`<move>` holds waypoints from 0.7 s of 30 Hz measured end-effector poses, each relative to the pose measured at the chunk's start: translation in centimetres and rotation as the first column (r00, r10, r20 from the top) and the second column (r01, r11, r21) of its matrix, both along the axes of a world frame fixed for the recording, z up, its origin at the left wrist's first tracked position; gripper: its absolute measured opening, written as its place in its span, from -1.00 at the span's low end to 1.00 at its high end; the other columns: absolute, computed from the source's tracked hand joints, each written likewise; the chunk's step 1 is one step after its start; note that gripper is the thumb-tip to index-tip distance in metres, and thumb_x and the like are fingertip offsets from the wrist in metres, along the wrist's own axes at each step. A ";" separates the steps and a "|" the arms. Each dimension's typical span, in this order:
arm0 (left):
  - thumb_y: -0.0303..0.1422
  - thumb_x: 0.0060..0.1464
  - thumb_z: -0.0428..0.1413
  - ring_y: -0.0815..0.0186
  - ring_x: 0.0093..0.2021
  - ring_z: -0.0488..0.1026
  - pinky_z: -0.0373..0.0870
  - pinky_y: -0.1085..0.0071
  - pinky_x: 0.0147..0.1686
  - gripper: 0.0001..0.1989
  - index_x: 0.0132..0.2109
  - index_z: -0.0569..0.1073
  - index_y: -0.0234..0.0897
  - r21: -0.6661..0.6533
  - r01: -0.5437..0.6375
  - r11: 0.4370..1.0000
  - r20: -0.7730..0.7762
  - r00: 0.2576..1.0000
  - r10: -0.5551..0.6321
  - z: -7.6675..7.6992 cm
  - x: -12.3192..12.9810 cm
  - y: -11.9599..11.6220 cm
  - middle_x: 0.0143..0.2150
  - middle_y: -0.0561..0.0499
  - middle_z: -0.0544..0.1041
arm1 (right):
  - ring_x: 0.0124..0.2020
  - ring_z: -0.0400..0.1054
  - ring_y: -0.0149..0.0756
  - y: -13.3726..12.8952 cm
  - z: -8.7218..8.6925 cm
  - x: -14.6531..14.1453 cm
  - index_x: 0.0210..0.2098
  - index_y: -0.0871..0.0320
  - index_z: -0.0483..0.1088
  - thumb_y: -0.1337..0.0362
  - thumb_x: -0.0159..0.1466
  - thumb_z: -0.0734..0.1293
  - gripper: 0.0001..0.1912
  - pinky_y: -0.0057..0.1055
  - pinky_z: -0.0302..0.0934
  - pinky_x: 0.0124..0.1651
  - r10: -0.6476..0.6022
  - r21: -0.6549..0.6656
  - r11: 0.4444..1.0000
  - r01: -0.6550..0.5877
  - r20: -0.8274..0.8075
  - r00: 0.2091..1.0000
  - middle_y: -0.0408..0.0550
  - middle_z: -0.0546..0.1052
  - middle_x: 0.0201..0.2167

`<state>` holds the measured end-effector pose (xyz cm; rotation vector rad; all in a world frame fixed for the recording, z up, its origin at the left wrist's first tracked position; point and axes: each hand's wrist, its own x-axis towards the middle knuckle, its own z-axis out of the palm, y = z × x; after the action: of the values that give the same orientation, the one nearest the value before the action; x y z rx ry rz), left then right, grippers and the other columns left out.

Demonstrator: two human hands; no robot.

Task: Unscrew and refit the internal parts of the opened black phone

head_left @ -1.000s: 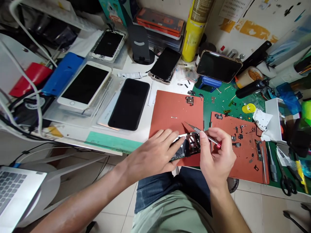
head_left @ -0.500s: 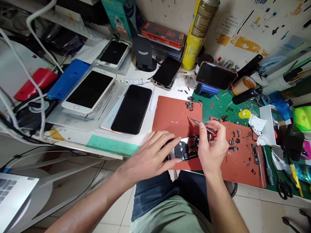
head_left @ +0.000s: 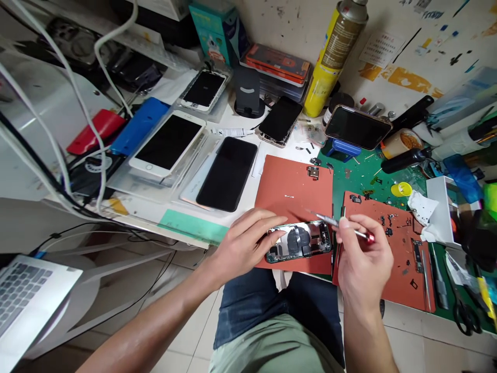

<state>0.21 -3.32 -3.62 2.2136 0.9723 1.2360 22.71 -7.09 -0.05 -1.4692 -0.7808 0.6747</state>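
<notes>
Phone housing (head_left: pixel 298 242) under repair hands

Left hand (head_left: pixel 246 241) grips its left end on the left red mat (head_left: pixel 295 181); right hand (head_left: pixel 363 248) pinches a screwdriver (head_left: pixel 330 219), tip above the mat.

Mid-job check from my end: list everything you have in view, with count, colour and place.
Opened phone: one, black and silver, on left mat
Slim tool: one, silver and red, in right hand
Mats: two, red-brown, side by side
Small parts: many, mostly dark, mainly right mat
White-framed phones: two, left
Black-fronted phones: three, centre and back
Spray can: one, yellow and brown, back
Scissors: one, black, right
Laptop: one, silver, lower left
Other clutter: uncountable, mixed colours, edges
Left hand: one, bare, gripping opened phone
Right hand: one, bare, over right mat
</notes>
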 end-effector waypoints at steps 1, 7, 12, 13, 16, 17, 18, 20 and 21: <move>-0.52 0.39 0.27 0.27 -0.04 0.61 0.58 0.35 -0.07 -0.67 0.24 0.53 -0.27 -0.004 0.016 1.000 -0.003 1.000 -0.016 -0.1 0.0 -0.1 -0.01 -0.09 0.65 | -0.39 0.40 -0.42 -0.9 0.2 0.1 -0.12 0.10 0.57 0.11 0.27 0.64 -0.68 -0.40 0.39 -0.21 0.021 -0.021 1.000 -0.023 -0.070 0.997 -0.24 0.49 -0.42; -0.50 0.38 0.28 0.27 -0.07 0.59 0.55 0.32 -0.08 -0.69 0.21 0.55 -0.25 -0.064 0.138 0.988 0.031 0.990 -0.136 0.0 0.2 -0.2 -0.03 -0.07 0.64 | -0.43 0.46 -0.43 -4.6 0.7 0.1 -0.13 0.10 0.60 0.10 0.23 0.68 -0.65 -0.46 0.40 -0.29 0.057 -0.148 0.984 -0.103 -0.284 0.957 -0.22 0.53 -0.43; -0.47 0.40 0.27 0.30 -0.16 0.58 0.51 0.34 -0.13 -0.89 0.02 0.60 -0.24 -0.077 0.209 0.975 0.067 0.977 -0.204 0.5 0.3 -0.1 -0.13 -0.01 0.66 | -0.39 0.51 -0.37 -4.8 0.2 -0.1 -0.11 0.09 0.58 0.05 0.25 0.66 -0.63 -0.40 0.45 -0.22 0.078 -0.174 0.977 -0.125 -0.255 0.964 -0.19 0.56 -0.40; -0.47 0.40 0.27 0.29 -0.18 0.57 0.50 0.34 -0.13 -0.92 0.00 0.60 -0.25 -0.076 0.215 0.974 0.072 0.975 -0.209 0.6 0.3 -0.1 -0.15 0.00 0.66 | -0.38 0.52 -0.36 -4.9 0.0 -0.1 -0.10 0.09 0.58 0.05 0.26 0.65 -0.63 -0.38 0.46 -0.22 0.082 -0.176 0.976 -0.127 -0.246 0.966 -0.19 0.57 -0.40; -0.49 0.42 0.23 0.29 -0.19 0.57 0.47 0.31 -0.11 -0.93 -0.07 0.60 -0.24 -0.089 0.231 0.969 0.072 0.972 -0.225 0.6 0.2 -0.1 -0.18 0.01 0.67 | -0.39 0.52 -0.33 -5.0 -0.2 -0.1 -0.10 0.09 0.57 0.04 0.26 0.65 -0.63 -0.35 0.46 -0.23 0.084 -0.181 0.975 -0.130 -0.241 0.967 -0.17 0.58 -0.39; -0.49 0.43 0.22 0.30 -0.19 0.57 0.46 0.30 -0.10 -0.92 -0.08 0.60 -0.24 -0.094 0.234 0.968 0.073 0.971 -0.228 0.5 0.2 -0.1 -0.18 0.02 0.67 | -0.40 0.51 -0.34 -5.1 -0.2 -0.1 -0.10 0.09 0.57 0.05 0.26 0.65 -0.63 -0.35 0.46 -0.23 0.084 -0.182 0.975 -0.130 -0.241 0.967 -0.17 0.59 -0.39; -0.49 0.44 0.22 0.30 -0.20 0.57 0.45 0.29 -0.10 -0.91 -0.09 0.60 -0.23 -0.101 0.236 0.967 0.073 0.971 -0.229 0.5 0.2 -0.1 -0.19 0.02 0.67 | -0.40 0.51 -0.34 -5.3 -0.2 -0.1 -0.10 0.09 0.58 0.05 0.26 0.65 -0.64 -0.35 0.45 -0.23 0.084 -0.181 0.975 -0.129 -0.237 0.968 -0.17 0.58 -0.39; -0.49 0.44 0.21 0.30 -0.21 0.57 0.44 0.29 -0.10 -0.90 -0.10 0.60 -0.23 -0.109 0.237 0.965 0.077 0.970 -0.229 0.4 0.2 -0.1 -0.20 0.03 0.67 | -0.38 0.49 -0.36 -5.5 -0.2 0.0 -0.09 0.08 0.59 0.08 0.28 0.64 -0.66 -0.37 0.44 -0.21 0.085 -0.167 0.978 -0.122 -0.212 0.974 -0.17 0.58 -0.38; -0.49 0.44 0.21 0.30 -0.21 0.57 0.44 0.28 -0.10 -0.91 -0.09 0.60 -0.23 -0.111 0.238 0.965 0.079 0.970 -0.230 0.3 0.3 -0.1 -0.20 0.03 0.67 | -0.37 0.48 -0.37 -5.7 -0.1 0.0 -0.08 0.07 0.59 0.09 0.28 0.64 -0.68 -0.38 0.43 -0.20 0.084 -0.158 0.981 -0.116 -0.190 0.978 -0.18 0.58 -0.38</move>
<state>0.46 -3.41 -3.29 2.1103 0.7146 1.1060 22.73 -12.77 -0.18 -1.5019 -0.6712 0.9586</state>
